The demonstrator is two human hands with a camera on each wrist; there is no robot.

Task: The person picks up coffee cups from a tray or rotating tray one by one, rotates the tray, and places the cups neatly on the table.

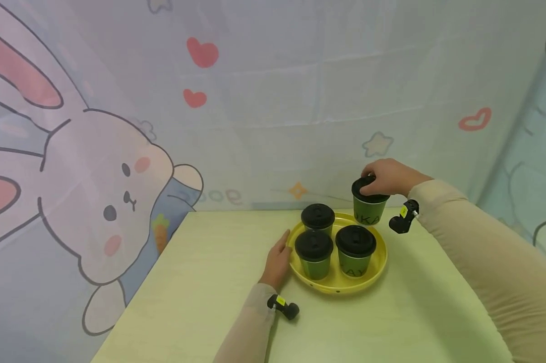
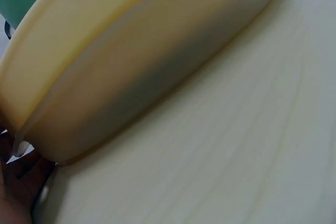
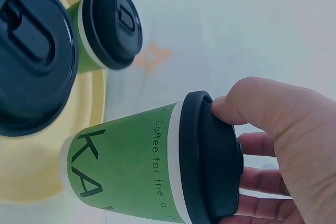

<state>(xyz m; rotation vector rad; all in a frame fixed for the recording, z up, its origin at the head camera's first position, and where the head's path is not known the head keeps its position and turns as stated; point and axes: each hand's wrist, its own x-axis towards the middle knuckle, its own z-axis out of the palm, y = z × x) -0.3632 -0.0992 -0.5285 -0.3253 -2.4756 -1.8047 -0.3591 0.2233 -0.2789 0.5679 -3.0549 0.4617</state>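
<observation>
A green paper coffee cup (image 1: 369, 209) with a black lid is gripped by its lid in my right hand (image 1: 390, 176), at the back right of a round yellow tray (image 1: 334, 289). In the right wrist view, the thumb and fingers span the lid of that coffee cup (image 3: 126, 166). Three more lidded coffee cups stand on the tray: one at back left (image 1: 318, 218), one at front left (image 1: 315, 254), one at front right (image 1: 355, 250). My left hand (image 1: 277, 262) holds the tray's left rim; its fingers (image 2: 21, 177) are partly hidden in the left wrist view.
The tray stands on a pale wooden table (image 1: 218, 262) near its back edge. Behind hangs a printed cloth (image 1: 273, 126) with a rabbit, hearts and stars. Small black wrist cameras sit at both cuffs.
</observation>
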